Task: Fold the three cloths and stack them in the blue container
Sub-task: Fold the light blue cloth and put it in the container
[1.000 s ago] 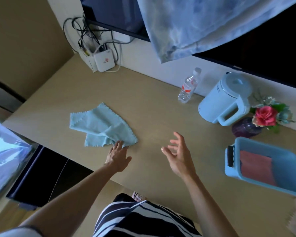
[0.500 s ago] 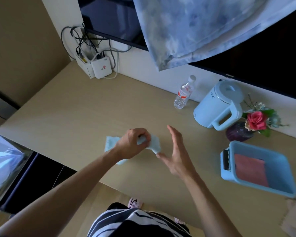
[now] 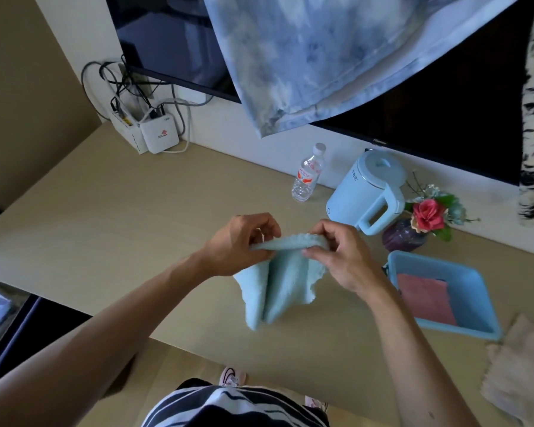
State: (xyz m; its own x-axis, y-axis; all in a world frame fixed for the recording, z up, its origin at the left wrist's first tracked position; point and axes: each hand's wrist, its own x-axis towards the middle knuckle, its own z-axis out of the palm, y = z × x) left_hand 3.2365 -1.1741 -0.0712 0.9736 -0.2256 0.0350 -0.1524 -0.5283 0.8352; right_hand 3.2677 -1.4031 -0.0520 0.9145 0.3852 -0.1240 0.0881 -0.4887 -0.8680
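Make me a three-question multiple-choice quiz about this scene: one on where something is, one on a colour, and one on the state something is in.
1. Where is the pink cloth?
A. on the floor
B. inside the blue container
C. on a chair

2. What colour is the kettle?
A. light blue
B. red
C. black

3. What state is the light blue cloth in?
A. spread out flat
B. folded and put away
C. held up by its top edge, hanging loose

Answers:
1. B, since the pink cloth lies flat on the container's bottom.
2. A, since the kettle's body, lid and handle are all pale blue.
3. C, since the left hand and the right hand each pinch the top edge and the rest hangs below them.
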